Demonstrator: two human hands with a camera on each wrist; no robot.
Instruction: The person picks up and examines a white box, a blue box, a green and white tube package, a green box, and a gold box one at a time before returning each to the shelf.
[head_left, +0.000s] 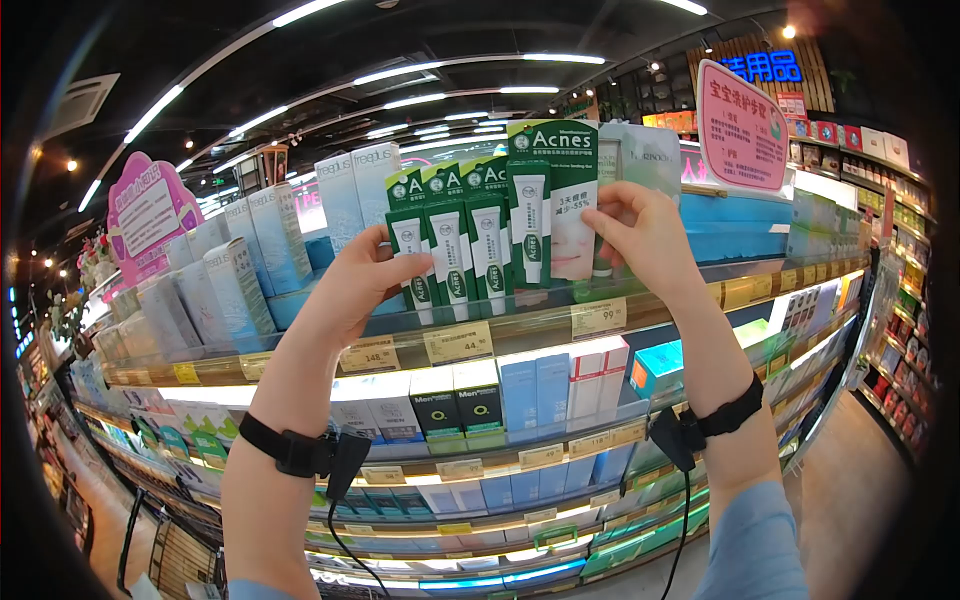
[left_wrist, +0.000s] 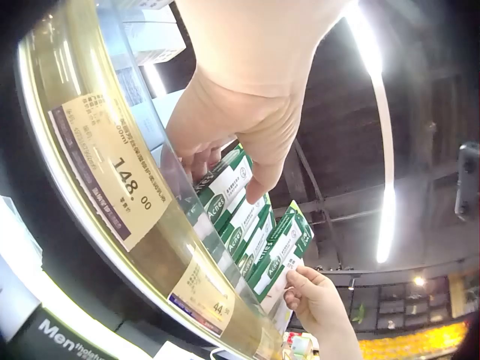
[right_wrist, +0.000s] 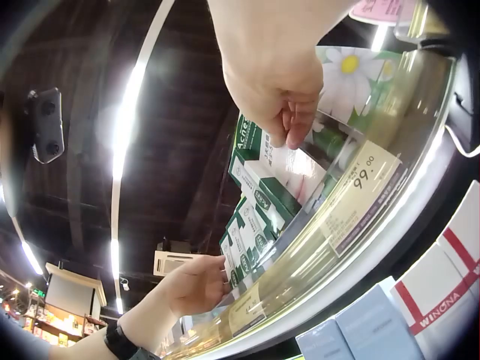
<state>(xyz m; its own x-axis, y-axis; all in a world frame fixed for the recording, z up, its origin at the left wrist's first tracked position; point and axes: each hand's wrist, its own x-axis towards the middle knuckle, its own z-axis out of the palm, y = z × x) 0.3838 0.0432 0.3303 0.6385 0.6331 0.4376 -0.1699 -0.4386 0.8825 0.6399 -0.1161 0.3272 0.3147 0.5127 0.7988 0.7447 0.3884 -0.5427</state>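
Note:
Green and white Acnes packs (head_left: 488, 245) stand in a row on the top shelf, behind its clear front lip. My left hand (head_left: 352, 285) is at the row's left end, its thumb across the front of the leftmost pack (left_wrist: 225, 187) and its fingers behind. With thumb and fingertips, my right hand (head_left: 640, 240) pinches the right edge of the larger Acnes pack (head_left: 575, 200), which stands taller than the others. In the right wrist view that pack (right_wrist: 281, 169) is upright at the lip, below the right hand (right_wrist: 274, 90).
Pale blue-white boxes (head_left: 240, 290) stand left of the packs, and a blue display block (head_left: 735, 228) is to the right. Price tags (head_left: 458, 342) line the shelf edge. Lower shelves hold Men boxes (head_left: 478, 400) and others. A pink sign (head_left: 742, 125) rises at the right.

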